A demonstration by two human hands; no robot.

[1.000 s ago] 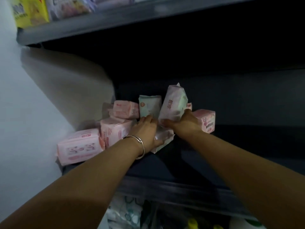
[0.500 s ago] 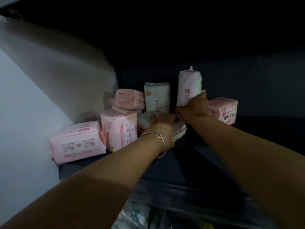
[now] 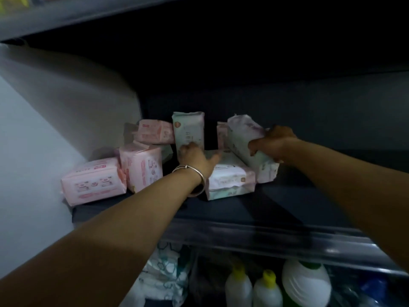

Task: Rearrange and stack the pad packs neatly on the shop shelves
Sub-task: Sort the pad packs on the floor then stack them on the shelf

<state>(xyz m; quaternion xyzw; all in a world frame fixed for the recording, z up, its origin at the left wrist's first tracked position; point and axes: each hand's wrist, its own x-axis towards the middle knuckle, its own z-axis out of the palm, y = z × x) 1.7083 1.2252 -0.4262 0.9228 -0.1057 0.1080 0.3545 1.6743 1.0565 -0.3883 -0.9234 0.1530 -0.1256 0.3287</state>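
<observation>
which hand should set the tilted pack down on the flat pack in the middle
Right. The right hand already grips the tilted pack, which leans over the flat pack. The left hand is at the upright mint pack.

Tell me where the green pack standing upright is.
Head view, centre: the green pack stands at the shelf's back, right of a pink pack, with the left hand touching its base.
</observation>
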